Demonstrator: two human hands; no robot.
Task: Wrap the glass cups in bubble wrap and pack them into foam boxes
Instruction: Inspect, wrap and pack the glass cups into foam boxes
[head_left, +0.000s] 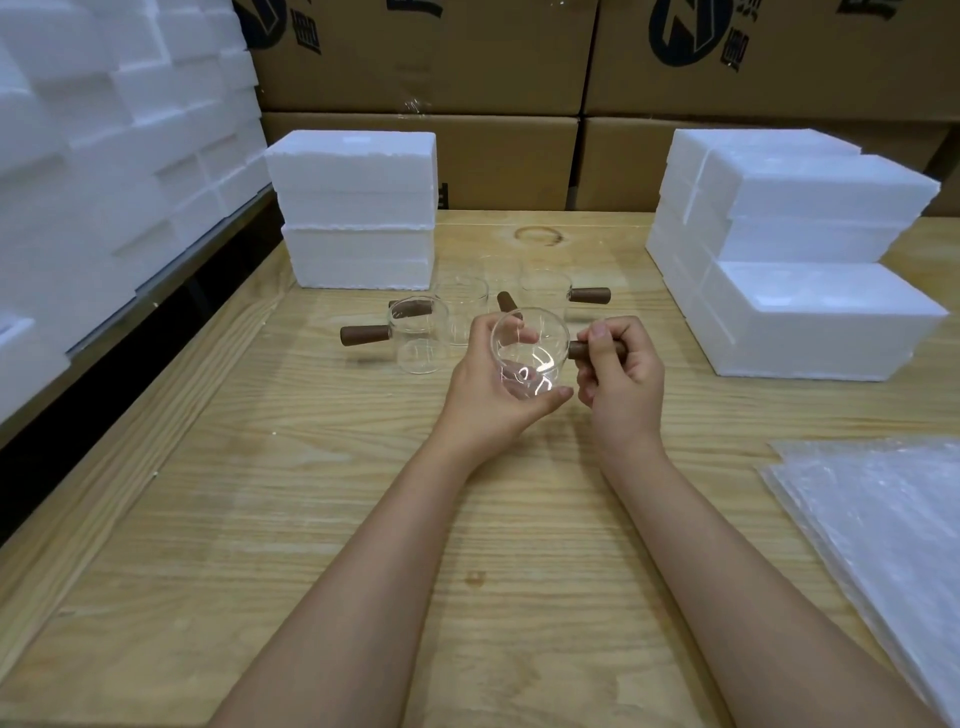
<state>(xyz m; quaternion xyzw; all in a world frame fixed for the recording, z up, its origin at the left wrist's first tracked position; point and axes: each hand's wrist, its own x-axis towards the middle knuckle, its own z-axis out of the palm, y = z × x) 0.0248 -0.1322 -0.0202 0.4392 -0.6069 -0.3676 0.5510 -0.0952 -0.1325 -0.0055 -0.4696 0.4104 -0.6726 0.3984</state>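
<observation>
Broad open room lies over the near wooden table (291, 519), left and centre. Further back a cluster of glass cups (462, 312), maybe four, handles sticking out sideways, crowds the gap between the left stack of foam boxes (358, 208) and the right stack of foam boxes (800, 249). Bubble wrap sheets (878, 530) cover the near right corner.

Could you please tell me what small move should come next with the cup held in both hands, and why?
Probably carry the cup rightward and down onto the bubble wrap. The left hand holds it bare, the right hand pinches its wooden handle, and the sheets lie near the right forearm.
</observation>
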